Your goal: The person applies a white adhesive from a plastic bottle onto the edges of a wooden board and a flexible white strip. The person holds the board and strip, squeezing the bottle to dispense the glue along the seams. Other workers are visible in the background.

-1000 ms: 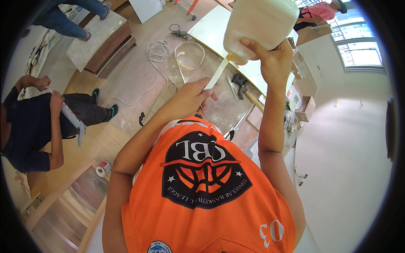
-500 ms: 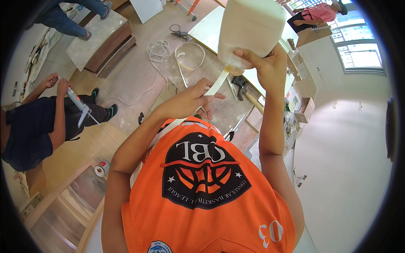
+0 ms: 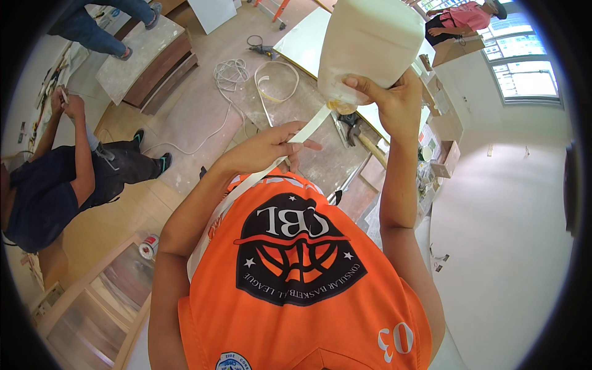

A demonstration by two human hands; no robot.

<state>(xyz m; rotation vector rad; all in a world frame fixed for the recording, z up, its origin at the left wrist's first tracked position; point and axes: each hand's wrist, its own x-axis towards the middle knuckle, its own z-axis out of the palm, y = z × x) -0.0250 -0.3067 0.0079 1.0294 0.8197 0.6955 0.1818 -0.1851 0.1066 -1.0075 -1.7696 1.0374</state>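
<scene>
My right hand point(image 3: 396, 103) grips a whitish plastic jug point(image 3: 370, 46) near its neck, tipping it mouth-down. Yellowish glue-like residue point(image 3: 340, 106) coats the mouth, which meets the end of a narrow white strip point(image 3: 313, 123). Between the thumb and fingers of my left hand point(image 3: 271, 148) runs that strip, its length trailing back past my left forearm along my orange shirt. Whether the mouth presses on the strip or hangs just above it, I cannot tell.
A hammer point(image 3: 370, 148) lies beyond my hands, beside a white board point(image 3: 302, 40). Coiled cable point(image 3: 231, 74) and a looped strip point(image 3: 297, 80) lie on the floor. At left, a person point(image 3: 52, 191) handles a caulking gun point(image 3: 102, 148); another stands on a low platform point(image 3: 148, 65).
My left hand has shifted slightly left and nearer me, and more of the strip shows past it. The jug has tilted a little. The person at left has raised their hands.
</scene>
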